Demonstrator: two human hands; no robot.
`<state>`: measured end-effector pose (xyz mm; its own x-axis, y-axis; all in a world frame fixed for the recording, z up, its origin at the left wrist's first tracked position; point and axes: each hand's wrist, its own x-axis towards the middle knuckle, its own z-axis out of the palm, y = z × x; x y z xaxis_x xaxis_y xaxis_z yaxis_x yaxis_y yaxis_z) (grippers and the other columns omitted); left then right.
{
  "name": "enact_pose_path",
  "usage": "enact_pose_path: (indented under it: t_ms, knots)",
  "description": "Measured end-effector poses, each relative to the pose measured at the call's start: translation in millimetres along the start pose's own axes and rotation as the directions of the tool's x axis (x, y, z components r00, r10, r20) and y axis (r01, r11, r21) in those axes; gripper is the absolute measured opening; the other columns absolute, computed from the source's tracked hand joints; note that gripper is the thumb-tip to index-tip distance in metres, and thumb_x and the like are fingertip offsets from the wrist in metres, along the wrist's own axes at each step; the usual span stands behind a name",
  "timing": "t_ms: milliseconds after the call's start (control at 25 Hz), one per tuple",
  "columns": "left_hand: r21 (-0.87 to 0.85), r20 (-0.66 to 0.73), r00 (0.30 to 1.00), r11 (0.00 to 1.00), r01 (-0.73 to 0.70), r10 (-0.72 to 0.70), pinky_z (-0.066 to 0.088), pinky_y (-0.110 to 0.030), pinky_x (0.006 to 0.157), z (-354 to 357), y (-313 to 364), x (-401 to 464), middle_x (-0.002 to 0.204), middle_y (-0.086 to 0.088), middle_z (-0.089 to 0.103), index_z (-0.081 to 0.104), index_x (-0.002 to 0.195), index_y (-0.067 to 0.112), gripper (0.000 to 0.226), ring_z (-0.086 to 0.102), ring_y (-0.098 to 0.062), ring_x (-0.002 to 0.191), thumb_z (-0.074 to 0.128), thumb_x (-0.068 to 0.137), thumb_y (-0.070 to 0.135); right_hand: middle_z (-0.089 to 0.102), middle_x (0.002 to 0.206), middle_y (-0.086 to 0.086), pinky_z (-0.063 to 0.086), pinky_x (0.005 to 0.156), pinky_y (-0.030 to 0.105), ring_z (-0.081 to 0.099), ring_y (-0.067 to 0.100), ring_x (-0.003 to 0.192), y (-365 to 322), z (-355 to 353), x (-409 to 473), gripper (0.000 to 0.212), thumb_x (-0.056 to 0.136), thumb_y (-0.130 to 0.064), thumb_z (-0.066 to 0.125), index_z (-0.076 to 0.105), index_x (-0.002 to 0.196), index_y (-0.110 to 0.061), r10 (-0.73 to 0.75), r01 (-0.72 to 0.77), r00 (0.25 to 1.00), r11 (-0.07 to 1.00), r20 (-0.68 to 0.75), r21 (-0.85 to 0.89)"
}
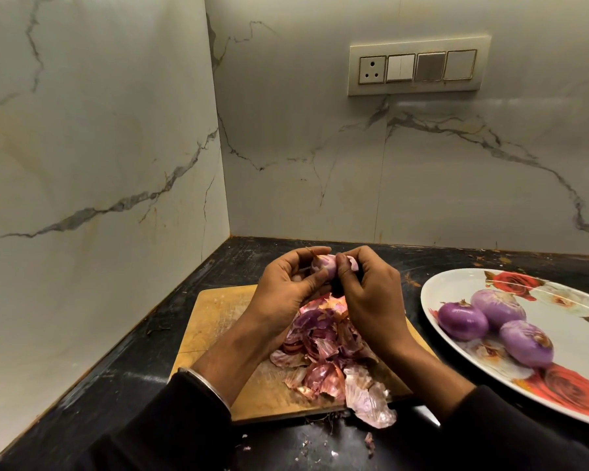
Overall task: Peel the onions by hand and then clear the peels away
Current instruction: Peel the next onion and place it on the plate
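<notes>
Hands meet above the far edge of a wooden chopping board (218, 321), both working on one small red onion (324, 265). The left hand (286, 287) cups the onion from the left, with its fingers curled over the top and its thumb laid along the near side. The right hand (368, 290) pinches a pale flap of skin (353, 263) at the onion's right side between thumb and curled fingers (the flap is partly hidden behind the fingers). A thin metal bangle (206, 385) circles the left wrist, just above a dark sleeve.

Below the hands, a heap of papery pink and purple peels (323, 355) covers the middle and near right part of the board, with one large piece hanging over the board's near edge onto the black countertop (123, 379). A few small scraps lie on the countertop in front of the board.

Near the right edge of the countertop sits a white oval plate (456, 283) printed with red roses, holding three peeled purple onions (497, 321) close together. A switch panel (419, 69) is set in the marble-patterned back wall.
</notes>
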<state>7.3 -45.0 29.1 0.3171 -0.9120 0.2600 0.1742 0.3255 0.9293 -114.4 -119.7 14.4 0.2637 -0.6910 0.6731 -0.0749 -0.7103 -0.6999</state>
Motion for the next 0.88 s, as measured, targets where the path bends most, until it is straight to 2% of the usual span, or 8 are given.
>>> enact_pose_path:
  t_ms: [160,240,320,480,600,800,880]
  knots:
    - [-0.043,0.024,1.000,0.999,-0.016,0.017,0.059,-0.037,0.090,2.5,-0.4,-1.0,0.114,-0.013,0.072,0.065,0.117,0.007,0.033,0.069,-0.026,0.110,0.063,0.085,-0.001,0.065,0.078,-0.002,0.054,0.057,0.021,0.065,0.013,0.070,1.5,0.5,0.6,0.012,0.099,-0.015,0.054,0.061,0.089,-0.015,0.062,-0.060,0.996,0.998,-0.065,0.031]
    - [-0.070,0.044,0.999,0.997,-0.024,0.028,0.060,-0.035,0.088,4.3,-0.1,-1.4,0.115,-0.011,0.072,0.065,0.116,0.008,0.037,0.069,-0.026,0.110,0.065,0.079,0.003,0.067,0.080,0.000,0.058,0.062,0.027,0.067,0.017,0.074,3.7,-0.4,2.8,0.012,0.100,-0.018,0.055,0.063,0.091,-0.014,0.151,-0.141,0.985,0.984,-0.083,0.108]
    - [-0.095,0.060,0.998,0.995,-0.022,0.027,0.060,-0.032,0.086,6.1,-1.2,-1.5,0.115,-0.011,0.072,0.065,0.118,0.008,0.041,0.069,-0.025,0.109,0.065,0.078,0.005,0.068,0.083,0.002,0.060,0.062,0.032,0.068,0.018,0.075,4.7,-1.2,3.9,0.012,0.100,-0.018,0.055,0.065,0.095,-0.014,0.170,-0.161,0.984,0.978,-0.061,0.129]
    - [-0.199,0.012,1.000,0.980,0.001,0.002,0.060,-0.029,0.082,5.1,-1.1,0.1,0.107,-0.015,0.073,0.063,0.117,0.006,0.041,0.071,-0.025,0.103,0.066,0.076,0.003,0.070,0.091,-0.001,0.060,0.062,0.028,0.071,0.012,0.076,0.8,-0.4,2.4,0.016,0.098,-0.011,0.058,0.068,0.109,-0.013,0.122,-0.122,0.992,0.983,0.011,0.136]
    - [-0.208,-0.028,1.000,0.978,0.006,-0.012,0.060,-0.035,0.086,2.6,-1.0,2.1,0.109,-0.016,0.072,0.065,0.113,0.008,0.036,0.070,-0.029,0.106,0.067,0.077,0.003,0.071,0.087,-0.002,0.060,0.064,0.028,0.071,0.011,0.075,0.5,1.2,1.6,0.014,0.096,-0.010,0.059,0.069,0.105,-0.015,0.119,-0.118,0.993,0.988,-0.006,0.101]
    - [-0.278,-0.073,0.997,0.961,-0.006,-0.015,0.062,-0.033,0.079,0.5,3.8,3.1,0.104,-0.011,0.075,0.060,0.121,0.006,0.031,0.073,-0.025,0.098,0.058,0.090,0.005,0.070,0.090,-0.005,0.061,0.069,0.027,0.069,0.008,0.076,7.3,-2.8,2.4,0.017,0.096,-0.008,0.057,0.068,0.106,-0.016,0.203,-0.203,0.979,0.979,0.005,0.002]
    - [-0.251,-0.100,0.995,0.968,-0.022,-0.003,0.062,-0.033,0.077,0.2,4.1,4.1,0.106,-0.012,0.074,0.058,0.122,0.007,0.033,0.073,-0.025,0.097,0.058,0.089,0.006,0.070,0.091,-0.009,0.056,0.072,0.016,0.067,0.001,0.083,4.2,-2.5,1.5,0.017,0.093,-0.011,0.060,0.071,0.104,-0.018,0.185,-0.182,0.981,0.982,0.057,-0.042]
